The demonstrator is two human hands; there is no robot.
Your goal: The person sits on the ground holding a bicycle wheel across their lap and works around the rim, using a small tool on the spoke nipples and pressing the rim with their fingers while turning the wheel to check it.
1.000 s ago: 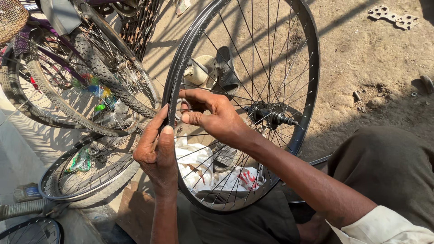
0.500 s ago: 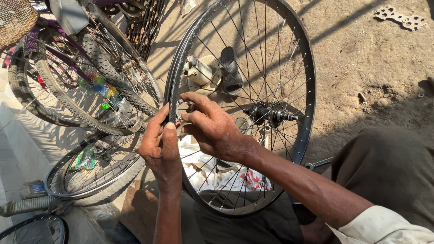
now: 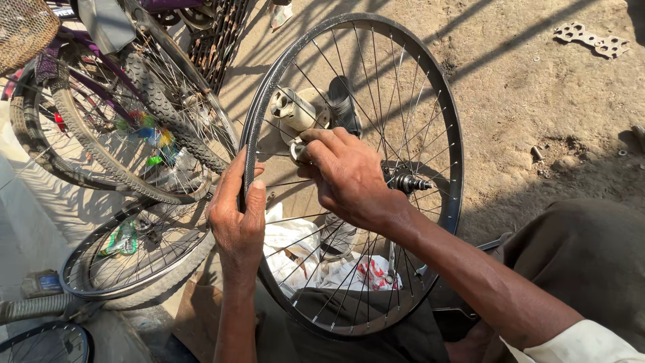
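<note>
A bare black bicycle wheel rim (image 3: pixel 449 128) with thin steel spokes stands upright in front of me, its hub and axle (image 3: pixel 408 182) at the centre. My left hand (image 3: pixel 236 218) grips the rim's left edge, thumb across the outside. My right hand (image 3: pixel 346 176) is inside the wheel among the spokes, fingers pinched on a small round metal tool (image 3: pixel 296 150) set against a spoke near the rim.
Tyred bicycle wheels (image 3: pixel 117 144) lean at the left, another wheel (image 3: pixel 127 259) flat below them. White containers (image 3: pixel 295 109) and a dark shoe (image 3: pixel 344 104) show through the spokes. White cloth (image 3: pixel 295 252) lies under the wheel. A metal plate (image 3: pixel 591 39) lies on the dirt.
The view has shifted slightly and the wheel sits a little lower. My right hand has moved up along the spokes toward the rim; my left hand stays on the rim.
</note>
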